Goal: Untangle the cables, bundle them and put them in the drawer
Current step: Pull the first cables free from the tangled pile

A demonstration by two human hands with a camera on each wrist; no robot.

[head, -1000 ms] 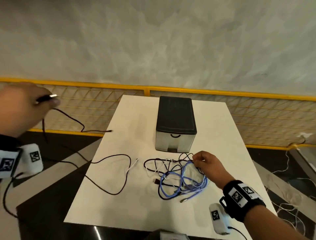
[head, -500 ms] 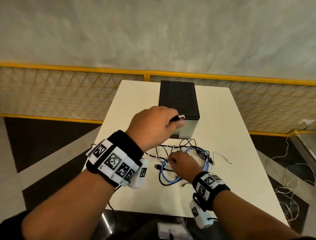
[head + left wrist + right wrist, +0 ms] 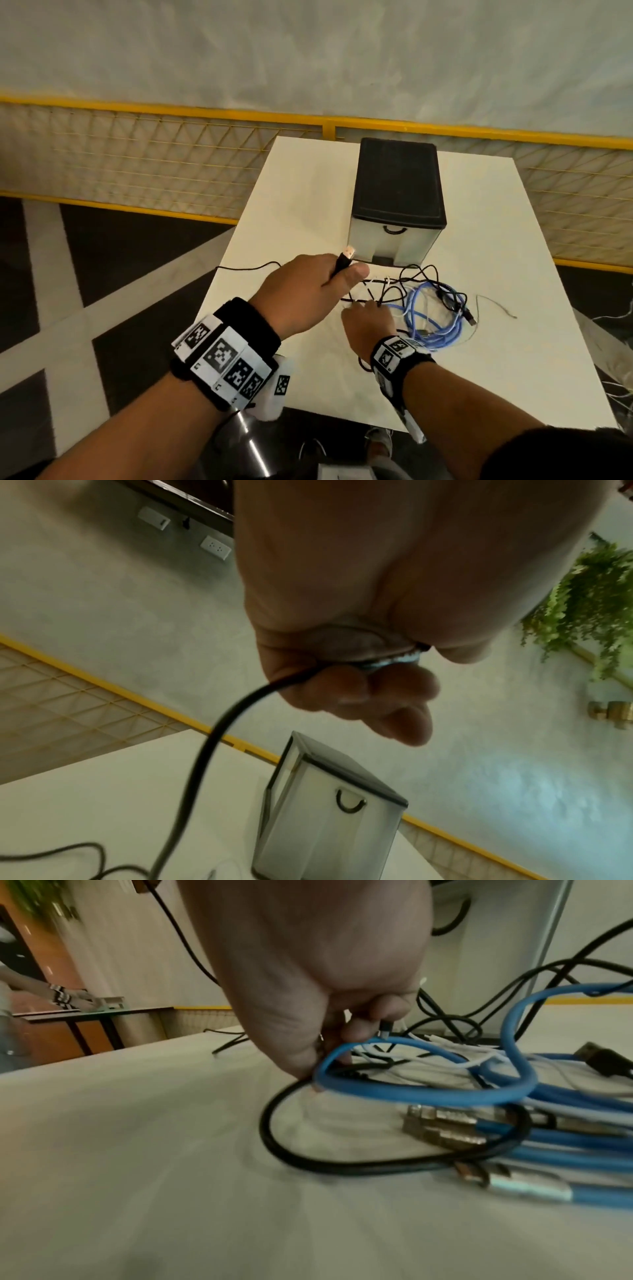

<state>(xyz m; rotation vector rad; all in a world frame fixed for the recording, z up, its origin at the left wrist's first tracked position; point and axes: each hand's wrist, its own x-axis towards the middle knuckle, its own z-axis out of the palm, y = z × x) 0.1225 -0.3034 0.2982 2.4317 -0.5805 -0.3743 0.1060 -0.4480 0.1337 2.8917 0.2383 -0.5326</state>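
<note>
Head view: a person stands over a white table [image 3: 308, 192] with both hands low above a heap of cables.
Left hand: the left hand [image 3: 308, 291] is raised just above the tabletop, fingers curled round a black cable [image 3: 192, 783] close to its end, so the USB plug [image 3: 347, 255] sticks out past the thumb.
Black cable's run: from that fist it drops to the table and trails off to the left.
Right hand: the right hand [image 3: 368, 323] is down in the near-left edge of the tangle [image 3: 428, 305], fingertips pinching strands there; which strand it grips I cannot tell.
Tangle: blue, white and black cables lie knotted together on the table just in front of the drawer unit.
Drawer unit: the small drawer unit [image 3: 397, 202] with a black top stands behind the heap, drawer pushed in, handle facing the person.
Background: a yellow mesh fence [image 3: 137, 161] runs behind the table.
</note>
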